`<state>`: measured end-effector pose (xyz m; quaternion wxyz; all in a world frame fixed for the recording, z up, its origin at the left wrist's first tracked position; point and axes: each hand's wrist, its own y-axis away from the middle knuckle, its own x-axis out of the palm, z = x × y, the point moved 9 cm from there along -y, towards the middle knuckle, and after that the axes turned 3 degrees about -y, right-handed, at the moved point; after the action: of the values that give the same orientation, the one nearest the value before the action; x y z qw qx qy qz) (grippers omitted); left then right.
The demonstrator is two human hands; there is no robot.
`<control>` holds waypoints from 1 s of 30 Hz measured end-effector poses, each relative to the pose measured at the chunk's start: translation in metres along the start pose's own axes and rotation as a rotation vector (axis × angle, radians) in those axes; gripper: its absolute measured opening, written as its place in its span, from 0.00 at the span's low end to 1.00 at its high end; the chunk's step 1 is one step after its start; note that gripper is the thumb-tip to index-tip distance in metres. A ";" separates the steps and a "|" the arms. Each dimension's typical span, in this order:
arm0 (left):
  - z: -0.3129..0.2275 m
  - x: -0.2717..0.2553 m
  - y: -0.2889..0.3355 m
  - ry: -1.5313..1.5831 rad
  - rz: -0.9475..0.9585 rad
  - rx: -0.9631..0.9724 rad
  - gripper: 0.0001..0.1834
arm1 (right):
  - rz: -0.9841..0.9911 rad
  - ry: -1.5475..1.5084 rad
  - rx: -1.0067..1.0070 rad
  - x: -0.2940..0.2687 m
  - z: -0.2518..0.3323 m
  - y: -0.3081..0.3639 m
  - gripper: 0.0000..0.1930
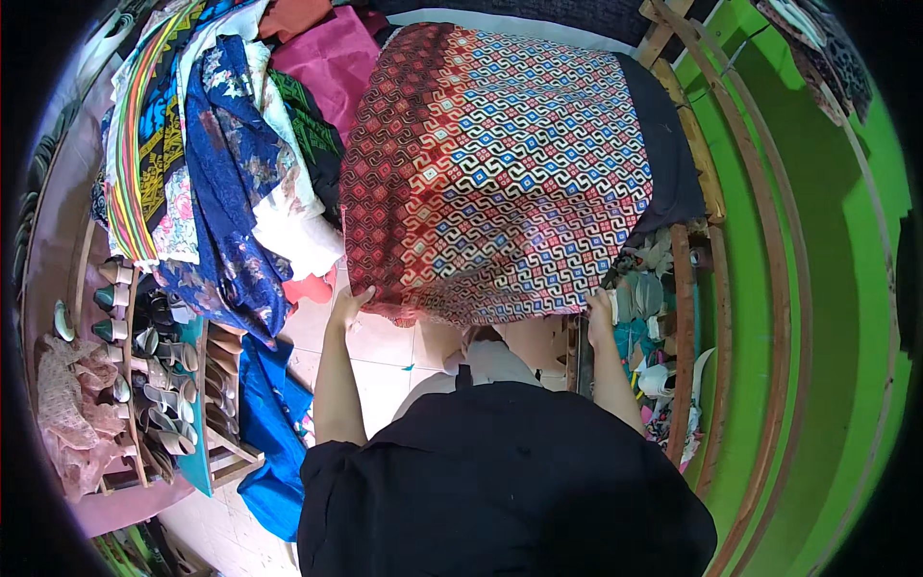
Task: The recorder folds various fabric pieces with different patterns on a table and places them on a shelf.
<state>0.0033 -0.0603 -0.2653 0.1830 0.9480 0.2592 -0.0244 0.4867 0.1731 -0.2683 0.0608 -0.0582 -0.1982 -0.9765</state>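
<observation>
A large patterned cloth [500,163], red on its left and cream, blue and red on its right, lies spread over a dark-covered table [673,154] in front of me. My left hand [348,304] grips the cloth's near left corner. My right hand [600,315] holds its near right corner. Both arms are stretched forward and bare below my black short sleeves. The cloth's near edge hangs just over the table's front.
A heap of colourful garments [212,163] hangs at the left above a wooden shoe rack [144,375] with several sandals. Blue fabric [274,433] lies on the tiled floor. Wooden shelving with cloth scraps [654,327] stands at the right against a green wall [817,288].
</observation>
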 end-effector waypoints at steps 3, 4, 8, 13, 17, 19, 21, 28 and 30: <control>-0.010 0.007 0.006 0.267 0.127 -0.044 0.24 | 0.076 -0.176 -0.015 0.003 0.018 0.016 0.21; -0.015 0.004 0.003 0.281 0.134 -0.036 0.26 | 0.152 -0.307 -0.044 0.011 0.026 0.017 0.23; -0.051 0.011 -0.019 0.193 0.112 -0.137 0.24 | 0.245 -0.377 0.000 0.021 0.041 0.007 0.24; -0.081 0.024 -0.061 0.382 0.345 -0.049 0.19 | 0.265 -0.333 0.124 0.044 0.040 -0.037 0.13; -0.124 0.022 -0.057 0.307 0.199 0.085 0.17 | 0.226 -0.417 -0.098 0.057 0.079 -0.061 0.09; -0.118 0.009 -0.055 0.172 0.111 0.102 0.19 | 0.191 -0.493 -0.132 0.067 0.107 -0.065 0.11; -0.114 -0.002 -0.044 0.153 0.061 0.103 0.19 | 0.145 -0.475 -0.165 0.073 0.140 -0.049 0.13; -0.091 -0.036 0.014 0.292 0.016 0.135 0.21 | -0.009 -0.283 -0.196 0.017 0.142 -0.011 0.20; -0.095 -0.039 0.029 0.348 -0.007 0.191 0.21 | 0.195 -0.360 -0.264 0.013 0.140 0.009 0.18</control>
<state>-0.0203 -0.0679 -0.1616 0.0447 0.9501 0.2865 0.1147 0.4874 0.2187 -0.1354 0.1102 -0.2577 -0.0699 -0.9574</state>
